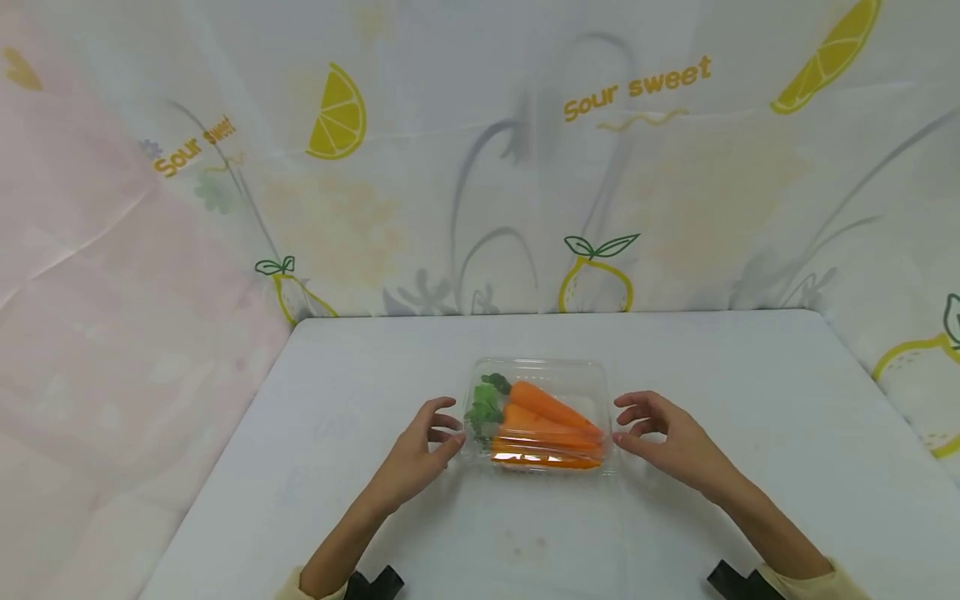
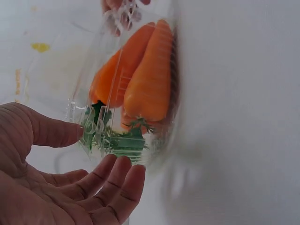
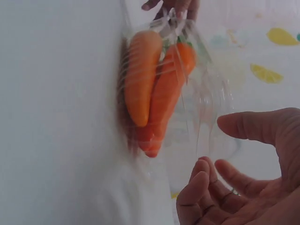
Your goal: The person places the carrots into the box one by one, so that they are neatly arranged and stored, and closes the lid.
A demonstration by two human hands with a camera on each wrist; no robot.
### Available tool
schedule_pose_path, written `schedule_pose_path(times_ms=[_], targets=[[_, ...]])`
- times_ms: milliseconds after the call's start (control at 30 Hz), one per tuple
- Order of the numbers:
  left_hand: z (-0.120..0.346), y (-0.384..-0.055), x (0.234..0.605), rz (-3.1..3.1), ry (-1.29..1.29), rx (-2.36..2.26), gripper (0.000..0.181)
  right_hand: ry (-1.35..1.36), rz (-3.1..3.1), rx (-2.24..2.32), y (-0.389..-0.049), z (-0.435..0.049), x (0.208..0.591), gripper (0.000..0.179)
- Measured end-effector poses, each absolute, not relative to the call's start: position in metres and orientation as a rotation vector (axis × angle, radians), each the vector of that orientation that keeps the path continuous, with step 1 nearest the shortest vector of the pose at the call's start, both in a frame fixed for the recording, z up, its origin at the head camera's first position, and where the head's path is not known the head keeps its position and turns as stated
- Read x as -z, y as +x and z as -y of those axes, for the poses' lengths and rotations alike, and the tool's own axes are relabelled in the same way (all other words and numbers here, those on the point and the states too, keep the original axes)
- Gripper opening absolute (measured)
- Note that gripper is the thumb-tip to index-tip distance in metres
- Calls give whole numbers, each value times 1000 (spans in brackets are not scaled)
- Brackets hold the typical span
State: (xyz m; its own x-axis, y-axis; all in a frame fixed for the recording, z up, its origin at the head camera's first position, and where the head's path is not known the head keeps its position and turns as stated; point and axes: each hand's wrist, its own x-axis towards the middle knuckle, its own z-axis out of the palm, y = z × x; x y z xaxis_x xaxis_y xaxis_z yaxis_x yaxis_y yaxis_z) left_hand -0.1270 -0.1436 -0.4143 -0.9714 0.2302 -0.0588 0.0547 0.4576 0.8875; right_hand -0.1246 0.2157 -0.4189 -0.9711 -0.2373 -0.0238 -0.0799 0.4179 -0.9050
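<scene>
A clear plastic clamshell box sits on the white table, holding several orange carrots with leafy green tops toward the left. At the box's left side is my left hand, its fingers spread and lightly bent. Its thumb overlaps the box edge in the left wrist view, with the fingertips just beyond the green tops. My right hand mirrors it at the right side, thumb tip close to the box wall and fingers loosely curved around nothing.
The white table extends around the box, with faint stains near its front. Behind it hangs a pale cloth printed with lemons and lettering. Dark straps show at the wrists below the cream sleeves.
</scene>
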Motion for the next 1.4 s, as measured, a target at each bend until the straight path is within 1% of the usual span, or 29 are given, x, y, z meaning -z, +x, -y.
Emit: schedule_pose_path(times_ms=[233,400,767,1067,1233,1400], targets=[[141,-118,414,-2370,128,-1652,57,-77,-2329,1565,-116,-210,414,61],[141,-117,416,-2231,44,-1710,57,-55,-2181,1574,-114,-210,417,69],[141,-122,420,-2143,38,-1773,57,-169,-2038,1700,-117,-209,423,70],[142,-125,422,-2059,32,-1812,57,-143,-2004,1730,-120,-209,424,71],[142,-123,423,-2082,19,-1812,60,-135,-2023,1735,-117,-209,425,69],[145,-122,428,-2199,91,-1744,58,-161,-2067,1693,-116,-209,427,64]])
